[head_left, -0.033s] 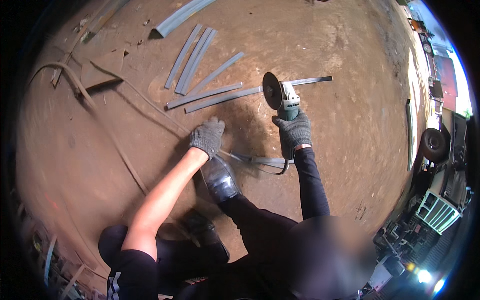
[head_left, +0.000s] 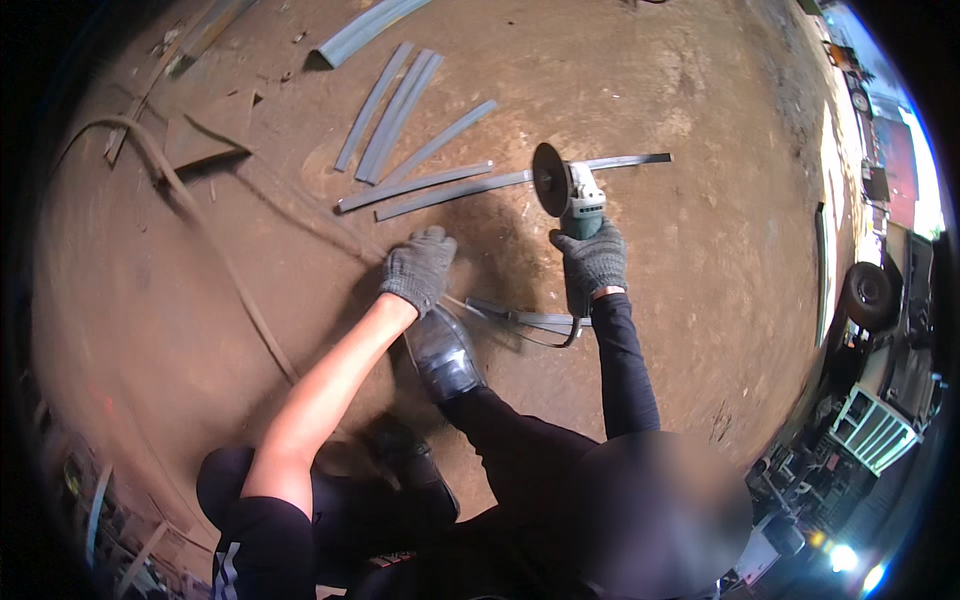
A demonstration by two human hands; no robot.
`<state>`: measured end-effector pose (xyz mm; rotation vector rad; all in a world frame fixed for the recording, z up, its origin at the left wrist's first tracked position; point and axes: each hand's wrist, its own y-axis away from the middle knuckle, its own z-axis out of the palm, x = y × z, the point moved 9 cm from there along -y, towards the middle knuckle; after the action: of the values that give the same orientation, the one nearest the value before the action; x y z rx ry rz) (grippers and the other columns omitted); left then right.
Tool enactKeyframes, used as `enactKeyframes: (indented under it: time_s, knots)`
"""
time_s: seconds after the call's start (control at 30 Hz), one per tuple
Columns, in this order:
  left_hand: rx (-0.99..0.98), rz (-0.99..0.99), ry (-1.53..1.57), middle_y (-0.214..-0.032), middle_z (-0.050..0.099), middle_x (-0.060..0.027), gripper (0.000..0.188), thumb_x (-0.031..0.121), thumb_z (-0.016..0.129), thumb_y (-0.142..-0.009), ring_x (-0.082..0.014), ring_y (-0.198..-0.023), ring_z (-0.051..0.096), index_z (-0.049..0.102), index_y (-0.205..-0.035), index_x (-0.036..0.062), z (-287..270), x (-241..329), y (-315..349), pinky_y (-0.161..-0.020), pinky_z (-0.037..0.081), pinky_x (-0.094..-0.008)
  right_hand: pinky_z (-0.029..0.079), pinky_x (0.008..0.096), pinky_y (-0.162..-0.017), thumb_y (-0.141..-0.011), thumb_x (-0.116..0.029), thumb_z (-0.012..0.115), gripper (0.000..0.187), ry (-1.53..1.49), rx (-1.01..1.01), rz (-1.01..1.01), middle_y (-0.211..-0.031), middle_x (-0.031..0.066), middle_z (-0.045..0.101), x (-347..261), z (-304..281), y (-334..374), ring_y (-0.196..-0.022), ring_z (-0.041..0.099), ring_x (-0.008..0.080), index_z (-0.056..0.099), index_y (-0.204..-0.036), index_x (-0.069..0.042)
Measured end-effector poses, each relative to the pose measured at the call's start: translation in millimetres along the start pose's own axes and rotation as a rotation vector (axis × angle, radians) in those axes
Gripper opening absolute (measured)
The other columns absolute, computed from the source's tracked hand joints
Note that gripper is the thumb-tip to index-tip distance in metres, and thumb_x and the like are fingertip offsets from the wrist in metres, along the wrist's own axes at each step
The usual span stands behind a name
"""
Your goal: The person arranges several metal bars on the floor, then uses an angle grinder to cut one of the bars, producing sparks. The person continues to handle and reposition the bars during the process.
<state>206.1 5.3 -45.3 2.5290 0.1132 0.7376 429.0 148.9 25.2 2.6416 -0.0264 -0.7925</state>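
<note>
My right hand point(head_left: 597, 258), in a grey knitted glove, is wrapped round the body of an angle grinder point(head_left: 584, 203). The grinder's dark cutting disc point(head_left: 549, 180) points away from me, above a thin metal bar point(head_left: 430, 198) on the ground. From the grinder's lower end a black cord curves down and left. My left hand point(head_left: 420, 268), gloved alike, is closed beside the toe of my black shoe point(head_left: 444, 362). A power cord point(head_left: 461, 303) passes through it, smeared by motion on the far side; the exact grip is partly hidden.
Several grey metal strips point(head_left: 400, 115) lie ahead on the brown dirt floor, with a wider channel point(head_left: 370, 32) beyond. Short metal pieces point(head_left: 545, 320) rest near my shoe. At left are a thick hose point(head_left: 225, 270) and an angular plate point(head_left: 212, 135). A vehicle wheel point(head_left: 870, 290) stands far right.
The cord on the left has shifted and become more blurred. The view has moved slightly; my right hand keeps hold of the grinder.
</note>
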Motion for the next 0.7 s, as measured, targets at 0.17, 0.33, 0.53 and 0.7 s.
enactKeyframes:
  time_s: [0.17, 0.33, 0.53, 0.7]
  knots:
    - [0.233, 0.281, -0.251, -0.163, 0.023, -0.0125, 0.093, 0.047, 0.078, -0.073, -0.0349, -0.150, 0.020, 0.039, -0.151, 0.0158, -9, 31, 1, -0.117, 0.020, -0.0573, 0.055, 0.0402, -0.079, -0.070, -0.026, 0.084, 0.049, -0.044, -0.002, 0.047, -0.095, 0.0180, 0.073, 11, 7, -6, -0.087, 0.071, 0.0312, 0.065, -0.107, 0.001]
    - [0.125, 0.226, -0.324, -0.168, 0.003, -0.0151, 0.128, 0.075, 0.072, -0.062, -0.0357, -0.155, 0.000, 0.019, -0.159, 0.0104, -2, 24, -17, -0.122, 0.001, -0.0569, 0.054, 0.0423, -0.083, -0.068, -0.028, 0.085, 0.054, 0.045, 0.014, 0.073, -0.098, 0.0195, 0.072, 12, 12, -9, -0.092, 0.071, 0.0334, 0.065, -0.108, 0.001]
    - [0.087, 0.101, -0.336, -0.168, 0.005, -0.0158, 0.136, 0.079, 0.071, -0.060, -0.0361, -0.154, 0.003, 0.015, -0.159, 0.0040, -4, 19, -30, -0.122, 0.002, -0.0572, 0.054, 0.0441, -0.085, -0.069, -0.039, 0.084, 0.062, 0.119, -0.009, 0.047, -0.101, 0.0221, 0.072, 13, 8, -14, -0.096, 0.070, 0.0360, 0.066, -0.112, 0.001]
    - [0.086, 0.066, -0.335, -0.168, 0.005, -0.0160, 0.138, 0.080, 0.071, -0.056, -0.0361, -0.154, 0.002, 0.018, -0.159, 0.0039, -6, 16, -30, -0.121, -0.002, -0.0598, 0.054, 0.0440, -0.084, -0.069, -0.036, 0.084, 0.058, 0.179, 0.002, 0.064, -0.100, 0.0223, 0.072, 17, 11, -19, -0.094, 0.070, 0.0351, 0.066, -0.109, 0.001]
